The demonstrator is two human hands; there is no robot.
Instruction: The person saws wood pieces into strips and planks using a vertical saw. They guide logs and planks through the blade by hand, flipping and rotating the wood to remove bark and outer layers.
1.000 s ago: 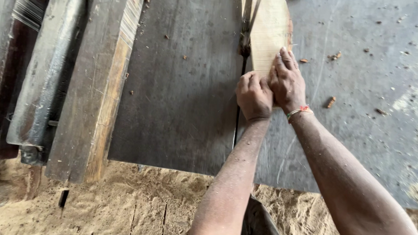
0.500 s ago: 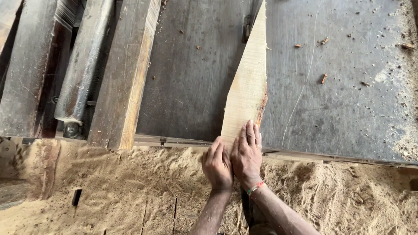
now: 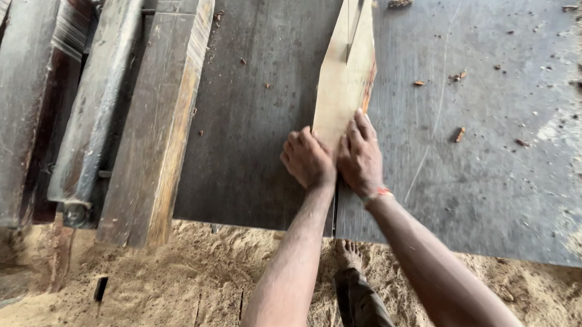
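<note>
Where the big grey steel saw table [image 3: 472, 157] fills most of our view, we see its near edge running above a floor of sawdust [image 3: 170, 288], and a dark slot running from that near edge straight away from us. Along the table's left edge lie heavy timber beams [image 3: 157, 120] and a worn metal rail [image 3: 89, 111], set parallel to the slot, probably as a fence or guide.

On the slot, a little left of the table's middle, lies the pale wooden board [image 3: 343, 88], flat, narrow and cut to a slant on its left side. It reaches from our hands to the far edge, where a cut already splits its far end. We judge that it lies along the slot so that the cut follows its length.

Our left hand [image 3: 308, 161] is curled into a loose fist, knuckles against the board's near left corner. Our right hand [image 3: 361, 156], with a red thread at the wrist, lies flat, palm down on the board's near end, fingers stretched forward. Neither hand grips; both press, we judge, to keep the board flat and straight.

Small chips of bark [image 3: 458, 134] are scattered over the table's right half. A bare foot [image 3: 349, 252] stands in the sawdust below the near edge. No containers are in view.
</note>
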